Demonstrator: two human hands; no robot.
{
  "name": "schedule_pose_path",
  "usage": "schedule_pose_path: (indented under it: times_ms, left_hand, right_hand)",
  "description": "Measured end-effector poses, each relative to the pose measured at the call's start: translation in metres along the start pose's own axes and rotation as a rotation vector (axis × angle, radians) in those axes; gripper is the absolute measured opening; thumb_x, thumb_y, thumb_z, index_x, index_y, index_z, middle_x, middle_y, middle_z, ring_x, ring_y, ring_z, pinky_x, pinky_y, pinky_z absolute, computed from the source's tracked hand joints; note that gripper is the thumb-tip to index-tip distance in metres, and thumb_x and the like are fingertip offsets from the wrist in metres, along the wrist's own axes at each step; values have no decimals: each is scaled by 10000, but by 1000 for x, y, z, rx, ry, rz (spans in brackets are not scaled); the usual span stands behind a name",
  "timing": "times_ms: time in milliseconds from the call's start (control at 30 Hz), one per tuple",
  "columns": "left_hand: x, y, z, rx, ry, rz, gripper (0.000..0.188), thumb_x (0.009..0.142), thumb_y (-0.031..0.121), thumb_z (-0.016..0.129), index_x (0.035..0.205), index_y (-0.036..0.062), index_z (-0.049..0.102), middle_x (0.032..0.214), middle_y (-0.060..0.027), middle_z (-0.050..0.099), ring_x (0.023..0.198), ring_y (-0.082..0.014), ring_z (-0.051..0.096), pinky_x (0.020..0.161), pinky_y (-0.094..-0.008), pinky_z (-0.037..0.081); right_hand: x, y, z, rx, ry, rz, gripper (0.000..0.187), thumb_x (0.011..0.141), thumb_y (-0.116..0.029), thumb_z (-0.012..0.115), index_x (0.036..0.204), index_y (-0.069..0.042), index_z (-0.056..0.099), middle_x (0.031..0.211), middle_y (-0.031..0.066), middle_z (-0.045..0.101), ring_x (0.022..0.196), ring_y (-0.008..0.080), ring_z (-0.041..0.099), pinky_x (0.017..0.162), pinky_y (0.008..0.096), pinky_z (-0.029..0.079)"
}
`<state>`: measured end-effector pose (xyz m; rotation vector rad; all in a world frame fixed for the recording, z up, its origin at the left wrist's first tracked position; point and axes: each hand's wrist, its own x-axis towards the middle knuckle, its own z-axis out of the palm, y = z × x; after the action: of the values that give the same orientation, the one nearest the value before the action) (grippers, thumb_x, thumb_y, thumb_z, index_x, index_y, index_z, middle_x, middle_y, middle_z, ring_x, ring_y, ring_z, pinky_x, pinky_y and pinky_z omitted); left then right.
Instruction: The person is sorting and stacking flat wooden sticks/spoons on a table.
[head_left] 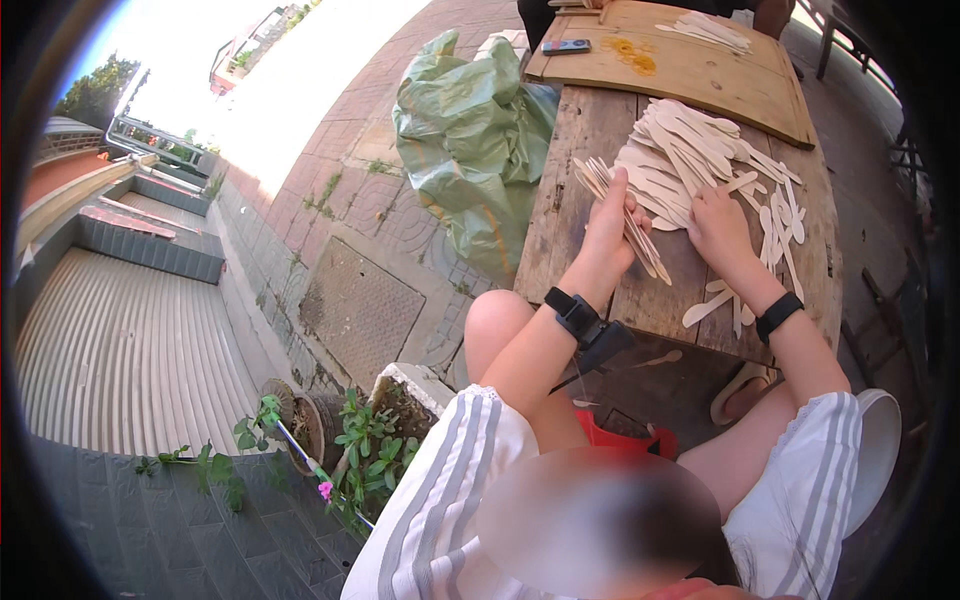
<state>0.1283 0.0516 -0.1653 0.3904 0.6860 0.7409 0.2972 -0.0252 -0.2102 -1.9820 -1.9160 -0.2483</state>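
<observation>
1. The bundle (646, 251) of flat wooden cutlery is above the near part of the bench (568, 225), gripped in the left hand (614, 228); its pieces lie side by side, slanting, with ends sticking out above and below the fist.
2. The left hand is clamped on this bundle, thumb pointing up along it.
3. The right hand (722, 232) is at the near edge of the pile (680, 140), fingers curled together; a piece juts out beside them, but I cannot tell whether they grip it.
4. The pile, made of pale wooden cutlery, lies heaped on the bench, pieces overlapping at many angles; loose pieces (781, 225) spread to its right and toward the near edge.
5. A board (588, 72) covers the far end of the bench, bearing yellow bands (635, 57), a small dark device (567, 47) and a further bunch (712, 33) of pale pieces.
6. Left of the bench, close beside it, stands a green sack (468, 150), bulging and creased; its contents are hidden.
7. Nearer the person, a white-rimmed planter (428, 383) holds dark soil, with leafy plants (372, 440) just beside it.
8. Left of that is a round pot (316, 432), its inside hard to make out.
9. Under the bench, something red (655, 441) shows partly; I cannot tell whether it is a container.
</observation>
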Motion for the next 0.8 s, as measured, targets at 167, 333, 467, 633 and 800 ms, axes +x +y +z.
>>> schedule_pose_path:
  times_ms: [167,333,467,633,800]
  left_hand:
    - [6,-16,-2,53,-17,54,294,902,348,589,777,141,423,601,43,397,484,-88,384,488,-256,383]
    - [5,-12,-5,68,-3,104,292,923,339,549,760,138,412,605,40,400,506,-90,404,496,-262,394]
    - [6,-7,2,-77,-20,126,273,939,332,512,764,144,419,593,46,378,496,-83,382,483,-252,384]
    - [7,16,-6,-181,-164,117,249,952,299,464,752,156,427,559,62,330,446,-58,307,422,-223,310]
    - [-1,24,-8,-203,-124,108,231,932,217,462,718,139,421,549,62,332,444,-57,322,413,-226,310]
  right_hand:
    - [-5,16,-23,66,-6,54,76,669,-77,651,715,-68,591,817,79,542,901,264,519,717,387,432]
    - [8,20,-34,412,99,299,110,761,-124,644,784,-21,614,809,97,583,847,259,552,737,364,448]
    - [13,18,-40,655,54,469,129,783,-120,625,864,-21,624,781,102,601,818,248,564,695,334,465]
    - [9,24,-37,-150,98,99,243,759,-120,634,998,-89,612,1013,82,584,1015,250,533,819,352,458]
    - [2,-1,-3,48,131,-220,324,730,-141,667,1043,-88,602,1087,97,542,1107,257,474,931,356,399]
